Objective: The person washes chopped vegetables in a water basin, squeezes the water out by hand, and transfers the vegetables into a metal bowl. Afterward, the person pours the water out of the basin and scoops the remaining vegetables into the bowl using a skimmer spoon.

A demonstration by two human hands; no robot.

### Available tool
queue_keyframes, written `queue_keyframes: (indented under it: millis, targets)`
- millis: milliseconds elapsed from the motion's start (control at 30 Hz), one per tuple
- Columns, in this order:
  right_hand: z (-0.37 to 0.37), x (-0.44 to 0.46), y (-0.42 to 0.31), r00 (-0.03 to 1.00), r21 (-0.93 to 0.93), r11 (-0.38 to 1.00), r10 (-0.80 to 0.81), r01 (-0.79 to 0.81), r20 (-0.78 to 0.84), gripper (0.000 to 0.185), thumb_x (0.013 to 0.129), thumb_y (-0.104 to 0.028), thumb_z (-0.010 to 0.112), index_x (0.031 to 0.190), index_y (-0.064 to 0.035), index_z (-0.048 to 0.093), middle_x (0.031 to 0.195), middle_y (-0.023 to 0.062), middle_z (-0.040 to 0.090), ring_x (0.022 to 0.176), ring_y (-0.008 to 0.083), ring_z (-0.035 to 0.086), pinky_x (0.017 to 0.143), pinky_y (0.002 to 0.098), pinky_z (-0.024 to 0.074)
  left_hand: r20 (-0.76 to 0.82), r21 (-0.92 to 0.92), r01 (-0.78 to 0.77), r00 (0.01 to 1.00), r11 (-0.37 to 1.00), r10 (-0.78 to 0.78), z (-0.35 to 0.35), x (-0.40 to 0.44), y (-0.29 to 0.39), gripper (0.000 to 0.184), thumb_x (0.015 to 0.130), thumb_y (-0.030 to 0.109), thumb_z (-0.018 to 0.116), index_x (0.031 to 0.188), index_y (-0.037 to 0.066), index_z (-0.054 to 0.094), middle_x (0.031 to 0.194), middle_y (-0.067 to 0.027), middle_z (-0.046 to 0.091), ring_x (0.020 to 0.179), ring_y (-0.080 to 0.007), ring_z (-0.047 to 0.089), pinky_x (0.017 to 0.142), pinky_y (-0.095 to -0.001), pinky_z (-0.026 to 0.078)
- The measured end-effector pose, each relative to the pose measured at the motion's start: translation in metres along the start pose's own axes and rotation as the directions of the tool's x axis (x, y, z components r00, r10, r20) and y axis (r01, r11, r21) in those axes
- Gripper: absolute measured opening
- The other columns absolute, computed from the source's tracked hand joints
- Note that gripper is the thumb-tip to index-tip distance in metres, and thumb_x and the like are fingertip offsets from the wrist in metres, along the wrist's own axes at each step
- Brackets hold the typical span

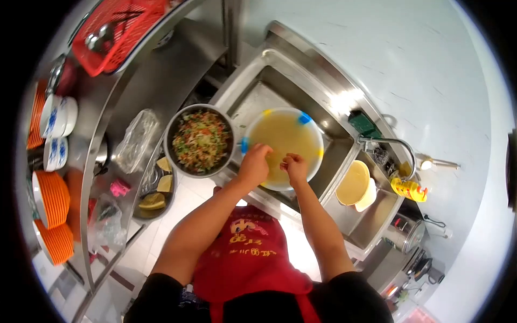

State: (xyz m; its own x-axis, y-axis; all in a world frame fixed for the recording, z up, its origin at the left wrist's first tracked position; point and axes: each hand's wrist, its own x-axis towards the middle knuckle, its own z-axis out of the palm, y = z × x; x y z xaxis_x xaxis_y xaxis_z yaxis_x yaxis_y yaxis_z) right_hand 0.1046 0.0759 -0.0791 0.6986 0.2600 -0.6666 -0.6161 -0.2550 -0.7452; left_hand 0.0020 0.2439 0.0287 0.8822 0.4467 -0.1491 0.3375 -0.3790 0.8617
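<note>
Basin [305,118] of cloudy liquid [285,133] beneath left grip [259,156] and right grip [294,165], both curled, anything held unclear.

The steel sink [261,98] carries a white basin [285,110] in its larger compartment, at the clock's centre; its smaller compartment, between 3 and 4 o'clock, holds a yellow tub [362,163], and a green pad [363,124] lies on the back ledge between 2 and 3. At 9 o'clock a steel shelf [86,129] bears blue-and-white bowls [54,116], with stacked orange bowls [54,199] nearer 8; the lower shelf [167,70] beside it holds a clear plastic bag [137,141] and a pink item [119,187]
</note>
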Motion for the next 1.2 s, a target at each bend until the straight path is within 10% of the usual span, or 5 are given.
queue_keyframes:
  millis: [100,300,600,1033,1200]
  targets:
    - [-0.043,0.036,0.036,0.916,-0.807,0.534,-0.4,0.253,0.023,0.055,0.085,-0.025,0.065,0.131,0.0011,0.047,0.109,0.0298,0.061,0.101,0.0418,0.061,0.086,0.0466,0.0509,0.274,0.233,0.045,0.955,0.971,-0.11,0.093,0.031,-0.041,0.036,0.086,0.0,0.051,0.12,0.006,0.059,0.135,-0.0182,0.049,0.127,-0.0316,0.046,0.104,-0.0439,0.038]
    - [-0.049,0.073,0.063,0.935,-0.943,0.257,-0.334,0.212,0.119,0.079,0.083,-0.035,0.066,0.146,-0.006,0.028,0.143,0.0304,0.034,0.129,0.0461,0.039,0.106,0.0528,0.0348,0.465,0.647,-0.251,0.878,0.72,-0.112,0.163,0.066,-0.099,0.062,0.093,0.026,0.051,0.15,0.017,0.029,0.159,-0.0124,0.014,0.146,-0.0347,0.012,0.115,-0.0569,0.006]
    - [-0.041,0.102,0.101,0.99,-0.982,-0.124,0.026,0.14,0.138,0.058,0.088,-0.025,0.053,0.143,-0.0127,0.038,0.144,0.02,0.04,0.13,0.0395,0.041,0.108,0.0526,0.0324,0.507,0.732,-0.194,0.796,0.653,-0.332,0.17,0.073,-0.132,0.052,0.093,0.027,0.049,0.143,0.012,0.041,0.153,-0.0126,0.031,0.143,-0.0354,0.022,0.114,-0.0566,0.015]
    - [-0.037,-0.03,-0.065,0.635,-0.64,0.353,-0.721,0.682,0.279,0.014,0.073,0.002,0.055,0.067,-0.0021,0.044,0.062,0.021,0.049,0.061,0.0394,0.055,0.054,0.0449,0.0406,0.124,0.202,0.085,0.986,0.976,-0.111,0.124,0.029,-0.018,0.013,0.077,0.009,0.059,0.088,0.005,0.054,0.097,-0.0202,0.061,0.088,-0.0409,0.06,0.073,-0.0509,0.046]
    - [-0.061,-0.021,-0.021,0.611,-0.581,0.272,-0.585,0.768,0.534,0.045,0.071,-0.001,0.062,0.116,-0.0083,0.06,0.113,0.0249,0.059,0.102,0.0422,0.056,0.09,0.0431,0.0464,-0.175,0.691,-0.049,0.957,0.721,0.233,0.135,-0.004,-0.026,0.032,0.075,0.008,0.062,0.106,0.007,0.056,0.114,-0.0228,0.058,0.106,-0.0423,0.055,0.086,-0.0487,0.047]
